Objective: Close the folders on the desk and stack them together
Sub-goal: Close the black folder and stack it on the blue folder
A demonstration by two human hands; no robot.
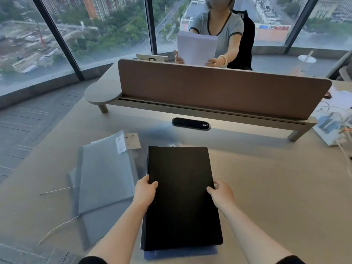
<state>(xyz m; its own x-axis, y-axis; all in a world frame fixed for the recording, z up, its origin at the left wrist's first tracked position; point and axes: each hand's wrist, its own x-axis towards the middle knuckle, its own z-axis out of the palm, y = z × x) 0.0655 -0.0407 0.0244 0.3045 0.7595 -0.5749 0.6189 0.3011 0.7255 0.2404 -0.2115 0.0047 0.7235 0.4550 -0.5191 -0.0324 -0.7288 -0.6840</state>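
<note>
A closed black folder (181,197) lies in front of me on the desk (276,187), on top of other folders; a blue edge (181,254) shows under its near end. My left hand (145,191) grips the black folder's left edge and my right hand (221,193) grips its right edge. To the left lie grey translucent folders (104,174), stacked loosely and askew, with a white label at the top one's far corner.
A brown divider panel (219,86) on a raised shelf crosses the desk's far side, with a black cable slot (191,124) before it. A person beyond it holds white papers (197,47). Boxes and cables (333,126) crowd the right edge. A thin wire (57,190) lies left.
</note>
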